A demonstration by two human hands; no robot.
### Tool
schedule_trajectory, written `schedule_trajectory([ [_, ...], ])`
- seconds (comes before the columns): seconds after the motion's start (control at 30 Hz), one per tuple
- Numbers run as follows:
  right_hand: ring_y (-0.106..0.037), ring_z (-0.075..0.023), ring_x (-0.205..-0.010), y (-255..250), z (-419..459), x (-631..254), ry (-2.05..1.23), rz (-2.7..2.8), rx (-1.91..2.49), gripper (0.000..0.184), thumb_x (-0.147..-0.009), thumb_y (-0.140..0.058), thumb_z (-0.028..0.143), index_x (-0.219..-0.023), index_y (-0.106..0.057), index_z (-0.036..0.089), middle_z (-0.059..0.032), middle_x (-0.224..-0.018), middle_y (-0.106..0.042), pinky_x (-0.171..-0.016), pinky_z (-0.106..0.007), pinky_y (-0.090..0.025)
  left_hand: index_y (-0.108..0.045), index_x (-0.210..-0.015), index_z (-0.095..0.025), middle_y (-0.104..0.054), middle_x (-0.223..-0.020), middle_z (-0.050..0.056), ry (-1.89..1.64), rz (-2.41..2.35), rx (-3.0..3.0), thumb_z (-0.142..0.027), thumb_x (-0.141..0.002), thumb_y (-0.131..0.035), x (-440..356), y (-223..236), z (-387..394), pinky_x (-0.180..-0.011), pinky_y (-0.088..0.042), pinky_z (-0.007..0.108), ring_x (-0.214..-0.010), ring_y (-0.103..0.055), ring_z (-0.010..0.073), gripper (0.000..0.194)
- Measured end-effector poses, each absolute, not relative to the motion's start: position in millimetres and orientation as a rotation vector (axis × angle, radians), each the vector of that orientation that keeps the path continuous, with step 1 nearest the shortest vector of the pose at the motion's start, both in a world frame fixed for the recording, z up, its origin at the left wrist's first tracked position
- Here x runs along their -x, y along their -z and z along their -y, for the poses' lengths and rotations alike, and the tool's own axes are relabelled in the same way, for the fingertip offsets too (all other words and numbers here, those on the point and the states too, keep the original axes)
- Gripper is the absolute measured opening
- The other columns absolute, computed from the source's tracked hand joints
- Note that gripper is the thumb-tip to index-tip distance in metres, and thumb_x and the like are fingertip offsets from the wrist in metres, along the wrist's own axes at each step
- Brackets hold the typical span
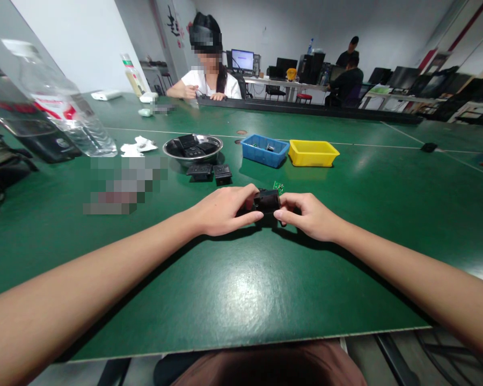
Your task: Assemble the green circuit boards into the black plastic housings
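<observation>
Both my hands meet over the green table (241, 289) around a small black plastic part (267, 201). My left hand (221, 210) has its fingers curled round the part's left side. My right hand (308, 214) pinches its right side with thumb and fingers. A small green circuit board (278, 187) lies just behind the part. Two more black parts (209, 172) lie further back, in front of a metal bowl (193, 148) holding several others.
A blue bin (264, 150) and a yellow bin (313, 153) stand behind my hands. Plastic bottles (60, 102) and a dark bag stand at the left. Another person sits at the table's far side; others work at desks behind.
</observation>
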State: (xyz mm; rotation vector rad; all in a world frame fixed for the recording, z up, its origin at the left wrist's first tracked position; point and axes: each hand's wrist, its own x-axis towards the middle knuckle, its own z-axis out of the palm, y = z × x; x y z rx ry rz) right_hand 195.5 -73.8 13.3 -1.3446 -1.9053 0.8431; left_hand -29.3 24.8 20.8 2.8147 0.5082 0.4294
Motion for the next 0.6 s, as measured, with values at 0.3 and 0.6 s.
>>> schedule_trajectory([
  [0.3,-0.050,-0.0134,-0.063,-12.7,73.8,-195.4,-0.844,1.896,1.336,0.029,-0.089,-0.062,0.044,-0.084,-0.062,0.015,0.0008,-0.068,-0.059,-0.061,-0.026,-0.036,-0.052,-0.104,-0.017,-0.064,-0.082,0.004,-0.433,-0.510,-2.825,-0.056,-0.095,-0.045,29.0,-20.9,-25.2,-0.064,-0.040,0.028,-0.069,-0.060,0.0197,0.040],
  [0.6,-0.049,-0.0131,-0.063,-13.2,74.0,-195.9,-0.839,1.905,1.343,0.029,-0.089,-0.062,0.043,-0.083,-0.061,0.016,0.0011,-0.068,-0.058,-0.062,-0.026,-0.036,-0.052,-0.105,-0.017,-0.065,-0.083,0.004,-0.421,-0.517,-2.817,-0.055,-0.095,-0.046,29.1,-20.8,-25.0,-0.064,-0.041,0.029,-0.070,-0.062,0.0202,0.041],
])
